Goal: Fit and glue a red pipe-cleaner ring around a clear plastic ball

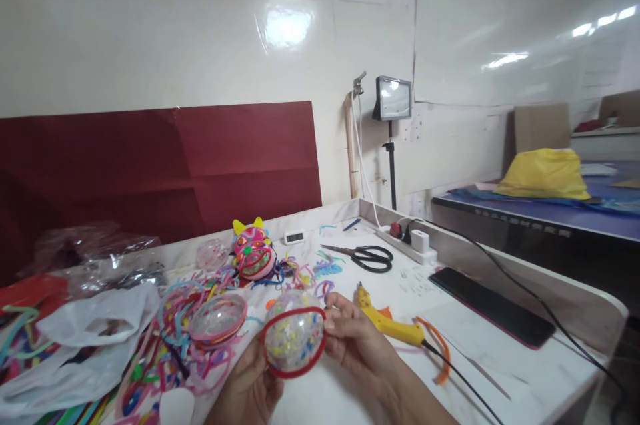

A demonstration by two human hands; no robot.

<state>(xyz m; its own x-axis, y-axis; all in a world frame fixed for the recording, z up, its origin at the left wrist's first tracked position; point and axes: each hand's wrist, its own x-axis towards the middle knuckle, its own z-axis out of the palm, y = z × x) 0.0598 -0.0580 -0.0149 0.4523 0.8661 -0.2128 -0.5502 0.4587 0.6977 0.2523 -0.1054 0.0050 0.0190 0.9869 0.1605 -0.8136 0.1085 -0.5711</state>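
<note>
Head view: clear dome (290, 348) with a red trim (299, 371) around its rim is held over the near part of the white table (320, 405), between the two hands, open side tilted toward the wearer. Judgement on method: hold the thin-looking shell by its edge with light, even pressure so it does not buckle; turn it in small amounts and check that the trim sits flush all round. Keep the right forearm clear of the yellow corded tool (395, 326), which lies just beyond it; treat its tip as possibly hot. Pose: left hand (253, 375) comes in from below, thumb and fingers closed on the rim's left side. Right hand (357, 338) reaches in from the right, wrist bent inward, thumb and forefinger pinched on the rim's right side, other fingers curled. Exact fingertip contact behind the shell cannot be told.
</note>
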